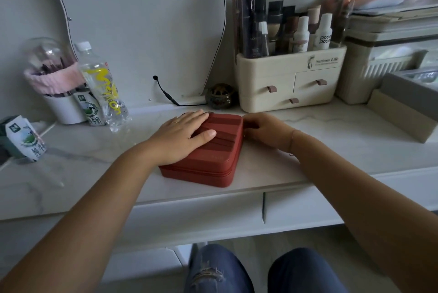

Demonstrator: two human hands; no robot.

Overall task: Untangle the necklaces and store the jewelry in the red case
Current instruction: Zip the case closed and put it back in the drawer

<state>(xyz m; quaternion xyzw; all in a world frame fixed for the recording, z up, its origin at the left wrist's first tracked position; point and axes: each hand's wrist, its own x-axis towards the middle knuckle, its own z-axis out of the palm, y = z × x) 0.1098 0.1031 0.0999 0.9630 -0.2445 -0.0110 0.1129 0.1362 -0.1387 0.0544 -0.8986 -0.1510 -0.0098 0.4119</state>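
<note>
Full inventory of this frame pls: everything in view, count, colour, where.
red case: 1, red, shut, desk centre.
desk: 1, white marbled.
mirror: 1, curved, back wall.
cosmetics organiser: 1, cream, clear lid, back right.
water bottle: 1, clear, yellow print, back left.
milk cartons: 2, white-green, one by bottle, one far left.
brush holder: 1, white, clear dome, back left.
round ornament: 1, dark, left of organiser.
cable: 1, black, at mirror base.
boxes: several, grey and beige, far right.
left hand: 1, flat on case lid.
right hand: 1, at case's far right corner, fingers curled, grip unclear.
</note>
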